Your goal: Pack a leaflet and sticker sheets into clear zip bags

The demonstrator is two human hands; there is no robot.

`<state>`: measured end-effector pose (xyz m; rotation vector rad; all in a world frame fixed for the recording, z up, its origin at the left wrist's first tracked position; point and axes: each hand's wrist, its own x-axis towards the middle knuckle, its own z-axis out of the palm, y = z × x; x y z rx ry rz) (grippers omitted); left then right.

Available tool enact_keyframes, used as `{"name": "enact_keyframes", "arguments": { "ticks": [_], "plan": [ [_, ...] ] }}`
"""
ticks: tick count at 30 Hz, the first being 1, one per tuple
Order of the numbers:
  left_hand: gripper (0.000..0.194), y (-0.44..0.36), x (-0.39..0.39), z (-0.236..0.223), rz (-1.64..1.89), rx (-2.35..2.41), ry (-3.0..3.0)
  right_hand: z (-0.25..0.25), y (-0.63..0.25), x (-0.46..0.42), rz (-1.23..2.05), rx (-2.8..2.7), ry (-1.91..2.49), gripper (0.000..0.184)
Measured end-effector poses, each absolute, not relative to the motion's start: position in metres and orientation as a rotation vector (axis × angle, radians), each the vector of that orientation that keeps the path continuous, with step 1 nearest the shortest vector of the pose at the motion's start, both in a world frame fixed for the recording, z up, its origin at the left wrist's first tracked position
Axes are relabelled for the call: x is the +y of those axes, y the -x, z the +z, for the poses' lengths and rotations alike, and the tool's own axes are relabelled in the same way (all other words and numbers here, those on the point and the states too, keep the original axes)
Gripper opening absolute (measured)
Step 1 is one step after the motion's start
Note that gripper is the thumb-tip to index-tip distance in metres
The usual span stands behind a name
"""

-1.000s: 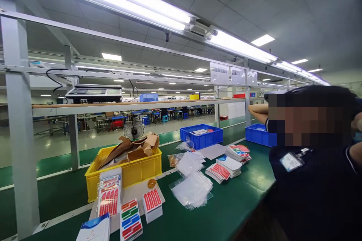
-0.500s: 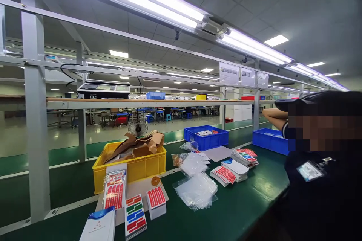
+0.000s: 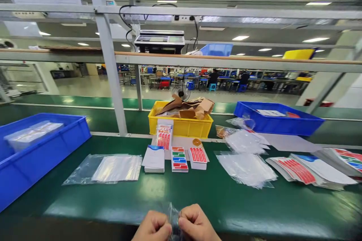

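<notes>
At the front edge of the green bench, my left hand [image 3: 153, 226] and my right hand [image 3: 197, 224] pinch a clear plastic bag [image 3: 174, 214] between them. Both are closed, thumbs facing each other; the bag's lower part is out of view. Beyond them stand a stack of white booklets with a blue top [image 3: 154, 159], a stack of multicoloured sticker sheets [image 3: 179, 160] and a stack of red sticker sheets [image 3: 198, 156]. To the left lies a pile of clear bags [image 3: 117, 167]; another bag pile [image 3: 246, 169] lies to the right.
A blue bin [image 3: 45, 162] with packed bags stands at left, another blue bin [image 3: 279, 120] at back right. A yellow bin [image 3: 181, 126] holds brown paper. More sticker stacks [image 3: 294, 169] lie at right. A metal post [image 3: 110, 64] and a shelf with a scale [image 3: 160, 41] rise behind.
The view has swung left and down, from a co-worker at the right to the bench ahead. Both my hands, with the clear plastic bag, have come into view; the co-worker is out of it.
</notes>
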<state>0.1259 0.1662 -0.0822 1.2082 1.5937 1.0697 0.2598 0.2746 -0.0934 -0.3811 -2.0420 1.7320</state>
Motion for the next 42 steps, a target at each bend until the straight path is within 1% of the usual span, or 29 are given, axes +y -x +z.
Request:
{"name": "enact_keyframes", "arguments": {
  "ticks": [1,3,4,6,7,9,12,15,17,19,21,24,26,28,32,36,38,42],
  "plan": [
    [0.047,-0.125,0.171,-0.082,1.114,1.619,-1.184,-0.091,-0.259,0.274,1.480,-2.127,0.454,0.044],
    [0.042,-0.121,0.181,-0.081,1.224,1.677,-1.094,-0.087,-0.258,0.270,0.971,-2.269,0.440,0.025],
    [0.038,-0.119,0.185,-0.081,1.272,1.695,-1.024,-0.086,-0.257,0.268,0.756,-2.322,0.374,0.023],
    [0.033,-0.116,0.193,-0.081,1.325,1.679,-0.891,-0.088,-0.254,0.266,0.427,-2.408,0.259,0.032],
    [0.032,-0.114,0.197,-0.082,1.340,1.656,-0.844,-0.091,-0.252,0.266,0.313,-2.435,0.262,0.034],
    [0.032,-0.111,0.204,-0.085,1.348,1.615,-0.808,-0.097,-0.248,0.270,0.198,-2.463,0.342,0.030],
    [0.036,-0.107,0.212,-0.086,1.286,1.619,-0.879,-0.105,-0.245,0.284,0.235,-2.506,0.394,0.030],
    [0.037,-0.100,0.215,-0.082,1.265,1.725,-1.119,-0.108,-0.246,0.298,0.374,-2.551,0.362,0.032],
    [0.028,-0.094,0.218,-0.077,1.314,1.809,-1.451,-0.108,-0.248,0.306,0.526,-2.582,0.364,0.033],
    [0.017,-0.088,0.223,-0.072,1.275,1.799,-1.854,-0.106,-0.251,0.313,0.697,-2.605,0.388,0.032],
    [0.018,-0.082,0.231,-0.070,1.076,1.693,-2.128,-0.103,-0.254,0.319,0.851,-2.615,0.415,0.030],
    [0.016,-0.074,0.247,-0.074,0.730,1.564,-2.234,-0.099,-0.258,0.329,1.040,-2.622,0.460,0.028],
    [0.013,-0.071,0.257,-0.080,0.583,1.507,-2.267,-0.096,-0.260,0.336,1.122,-2.627,0.503,0.025],
    [0.012,-0.068,0.263,-0.086,0.515,1.498,-2.291,-0.091,-0.262,0.341,1.167,-2.658,0.554,0.024],
    [0.019,-0.060,0.271,-0.091,0.507,1.611,-2.238,-0.078,-0.266,0.355,1.157,-2.795,0.637,0.025],
    [0.012,-0.052,0.280,-0.096,0.522,1.499,-2.144,-0.066,-0.263,0.376,1.103,-2.876,0.601,0.023],
    [0.012,-0.049,0.284,-0.103,0.538,1.419,-2.055,-0.063,-0.249,0.387,0.995,-2.840,0.582,0.022],
    [0.018,-0.047,0.287,-0.118,0.560,1.358,-1.870,-0.069,-0.192,0.395,0.644,-2.764,0.427,0.021]
  ]
}}
